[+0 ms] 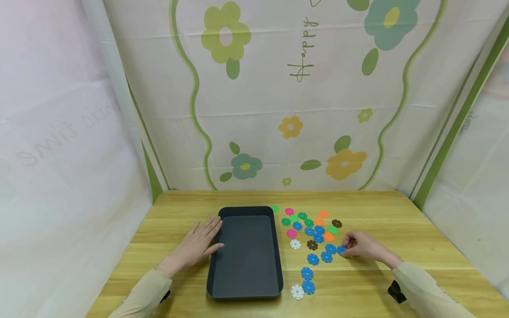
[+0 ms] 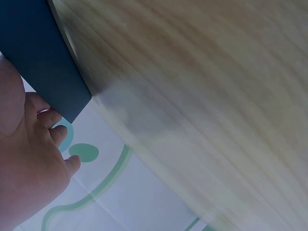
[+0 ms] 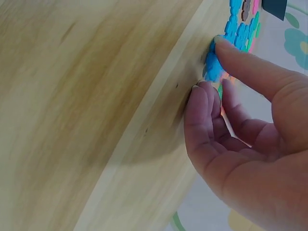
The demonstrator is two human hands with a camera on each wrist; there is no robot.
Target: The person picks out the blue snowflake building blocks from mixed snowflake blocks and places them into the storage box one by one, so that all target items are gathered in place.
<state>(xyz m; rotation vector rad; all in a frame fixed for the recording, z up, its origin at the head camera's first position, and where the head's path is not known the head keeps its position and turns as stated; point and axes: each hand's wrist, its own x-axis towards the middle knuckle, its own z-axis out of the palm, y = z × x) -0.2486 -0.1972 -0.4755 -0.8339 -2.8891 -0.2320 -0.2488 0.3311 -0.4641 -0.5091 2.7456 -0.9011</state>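
Note:
A dark rectangular tray [image 1: 246,251] lies on the wooden table, empty inside. My left hand [image 1: 195,243] rests on its left rim with fingers spread and straight; in the left wrist view the hand [image 2: 36,154] is beside the tray's outer wall [image 2: 45,57]. My right hand [image 1: 363,246] pinches a blue notched disc [image 1: 341,250] at the right end of the scattered discs. In the right wrist view the thumb and fingers of the right hand [image 3: 250,120] curl at the blue disc [image 3: 212,62], low over the table.
Right of the tray lie several blue discs [image 1: 313,259], with green, orange, pink [image 1: 292,233], brown [image 1: 312,244] and white ones [image 1: 297,292]. Patterned cloth [image 1: 254,101] hangs behind the table's far edge and along both sides.

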